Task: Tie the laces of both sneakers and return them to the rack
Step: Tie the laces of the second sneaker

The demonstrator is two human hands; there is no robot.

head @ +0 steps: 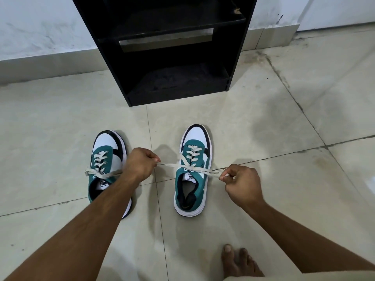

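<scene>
Two teal, white and black sneakers stand on the tiled floor, toes toward the rack. On the right sneaker (193, 171) the two white lace ends (172, 164) cross over the tongue and are stretched sideways. My left hand (140, 163) pinches one end to the left of that shoe; my right hand (241, 183) pinches the other end to its right. The left sneaker (105, 157) lies partly under my left forearm, its laces loose and spread across the tongue. The black shoe rack (162, 57) stands just beyond both shoes with bare shelves.
A white wall with a tiled skirting runs behind the rack. My bare foot (237, 260) rests on the floor at the bottom right, near a light cloth edge (284, 277). Pale floor tiles (60, 122) spread on both sides of the shoes.
</scene>
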